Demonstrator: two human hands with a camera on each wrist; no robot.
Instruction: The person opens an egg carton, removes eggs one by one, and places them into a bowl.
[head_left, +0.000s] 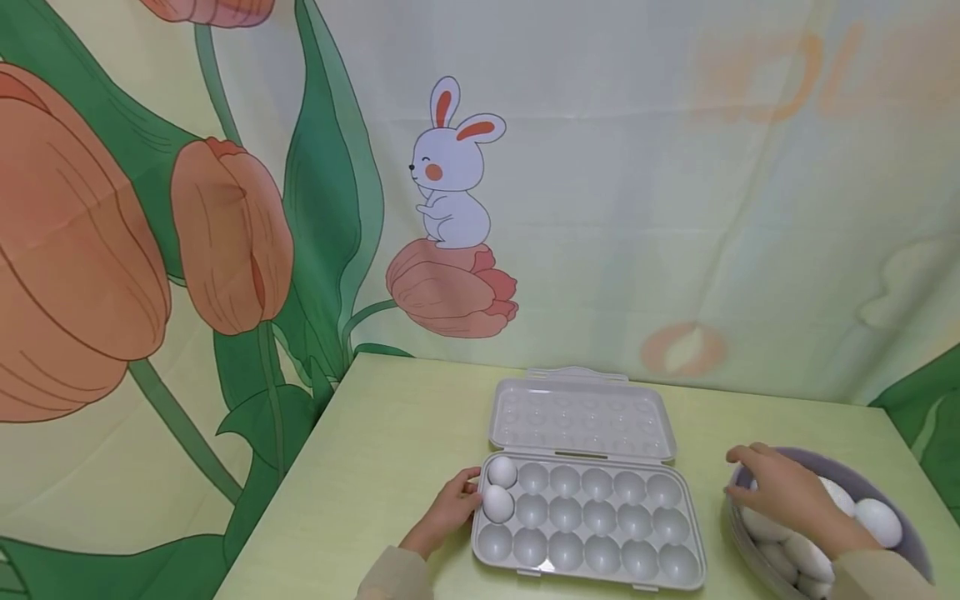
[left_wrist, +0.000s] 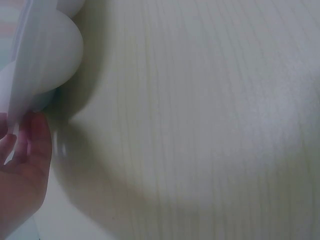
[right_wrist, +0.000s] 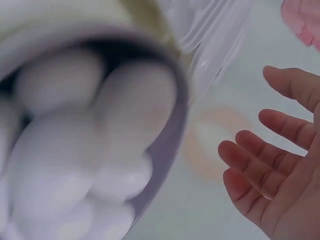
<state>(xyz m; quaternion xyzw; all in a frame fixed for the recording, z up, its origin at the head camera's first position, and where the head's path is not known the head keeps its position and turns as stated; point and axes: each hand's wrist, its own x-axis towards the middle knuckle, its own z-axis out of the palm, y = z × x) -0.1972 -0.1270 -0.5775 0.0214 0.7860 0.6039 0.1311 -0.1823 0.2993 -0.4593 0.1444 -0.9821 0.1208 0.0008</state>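
A grey plastic egg tray (head_left: 600, 533) lies with its lid folded back. Two white eggs sit in its left column, an egg (head_left: 502, 472) in the back cup and another egg (head_left: 498, 504) in the middle one. My left hand (head_left: 452, 508) grips the tray's left rim beside them; the left wrist view shows its fingers (left_wrist: 37, 145) at the rim's edge. Over a purple-grey bowl (head_left: 911, 546) of white eggs is my right hand (head_left: 787, 492), its fingers spread and loosely bent with nothing between them. In the right wrist view the hand (right_wrist: 280, 165) appears apart from the eggs (right_wrist: 55, 160).
The tray's lid (head_left: 581, 417) lies flat toward the back of the pale yellow table (head_left: 367, 450). Behind the table hangs a cloth backdrop (head_left: 600, 208) printed with tulips and a rabbit. The bowl stands at the table's right, a short gap from the tray.
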